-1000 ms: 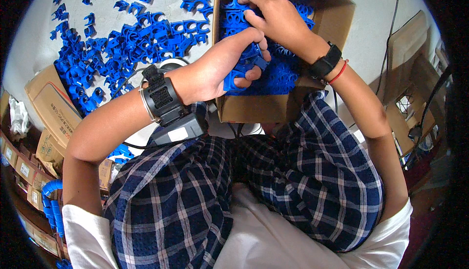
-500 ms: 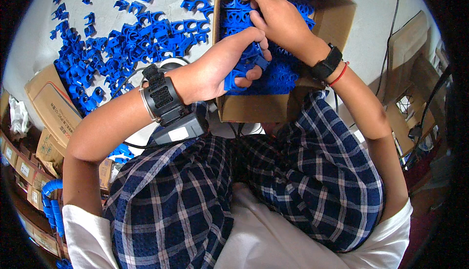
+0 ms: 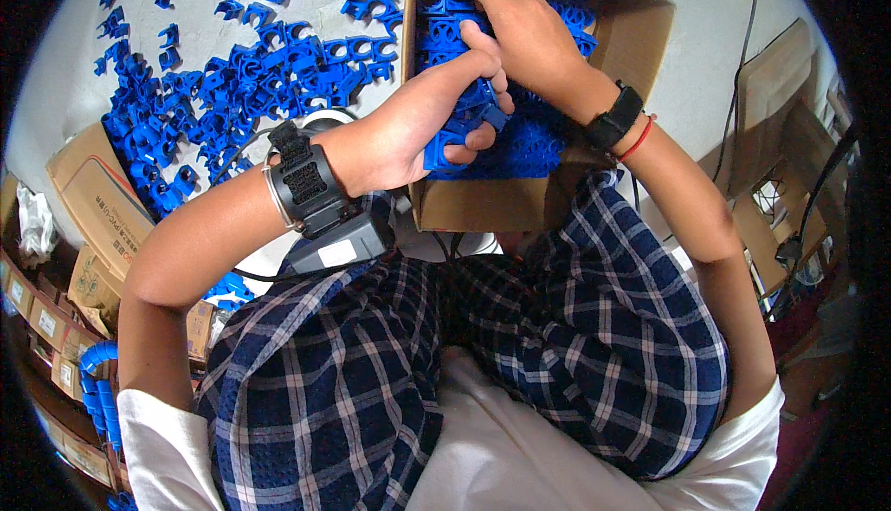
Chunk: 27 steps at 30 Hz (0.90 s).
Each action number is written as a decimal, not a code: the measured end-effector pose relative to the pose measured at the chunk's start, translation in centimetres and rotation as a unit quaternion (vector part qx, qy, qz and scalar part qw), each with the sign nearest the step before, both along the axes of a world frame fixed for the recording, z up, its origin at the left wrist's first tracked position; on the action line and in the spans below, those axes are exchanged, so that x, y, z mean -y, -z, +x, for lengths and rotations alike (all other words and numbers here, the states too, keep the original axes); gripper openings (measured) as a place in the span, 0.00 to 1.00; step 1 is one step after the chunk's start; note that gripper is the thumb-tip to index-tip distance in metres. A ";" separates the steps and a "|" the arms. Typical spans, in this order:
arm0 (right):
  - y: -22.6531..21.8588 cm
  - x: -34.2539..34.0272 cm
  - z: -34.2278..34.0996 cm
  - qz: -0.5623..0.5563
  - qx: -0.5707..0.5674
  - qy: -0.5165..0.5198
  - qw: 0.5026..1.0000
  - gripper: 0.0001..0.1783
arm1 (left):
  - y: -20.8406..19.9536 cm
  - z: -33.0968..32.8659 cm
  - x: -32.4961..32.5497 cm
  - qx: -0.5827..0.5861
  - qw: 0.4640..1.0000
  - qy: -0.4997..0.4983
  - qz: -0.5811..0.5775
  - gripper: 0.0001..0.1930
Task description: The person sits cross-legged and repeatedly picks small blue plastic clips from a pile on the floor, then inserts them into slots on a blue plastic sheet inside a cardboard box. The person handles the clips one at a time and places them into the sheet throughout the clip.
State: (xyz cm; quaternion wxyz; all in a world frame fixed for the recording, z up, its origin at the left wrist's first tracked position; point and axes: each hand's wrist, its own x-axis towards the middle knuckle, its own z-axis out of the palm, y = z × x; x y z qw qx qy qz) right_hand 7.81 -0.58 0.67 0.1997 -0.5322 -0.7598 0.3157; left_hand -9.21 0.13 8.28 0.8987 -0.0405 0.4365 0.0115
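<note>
An open cardboard box (image 3: 492, 206) stands between and beyond my knees, with rows of blue plastic pipe clips (image 3: 529, 147) packed inside. Over its left side, my left hand (image 3: 404, 130) is closed around several loose blue clips (image 3: 436, 153). My right hand (image 3: 531, 36) reaches in from the right, above the far part of the box. Its index finger and thumb are bent against a row of clips (image 3: 445, 32) at the far left inside; its other fingers are mostly hidden. The thumb side of my left hand touches or nearly touches my right hand.
A large spread of loose blue pipe clips (image 3: 232, 93) covers the pale surface left of the box. A cardboard flap (image 3: 97, 191) leans at the left, above boxes on a shelf (image 3: 46, 321). A black cable (image 3: 738, 84) runs down at the right.
My right hand has shifted slightly to the left, and its thumb has come down closer to my left hand. My left hand keeps its hold on the clips and has barely moved.
</note>
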 end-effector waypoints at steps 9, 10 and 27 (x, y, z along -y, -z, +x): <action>0.5 0.2 0.2 0.010 0.037 -0.007 0.999 0.13 | -0.2 0.1 -0.1 -0.007 1.000 0.011 0.013 0.12; 0.5 0.1 0.2 0.014 0.034 -0.011 0.999 0.12 | -0.2 0.0 -0.1 -0.006 1.000 0.011 0.011 0.12; 0.8 -0.3 0.5 0.032 0.045 -0.027 0.998 0.10 | 0.2 0.0 0.1 0.009 1.000 0.002 0.004 0.13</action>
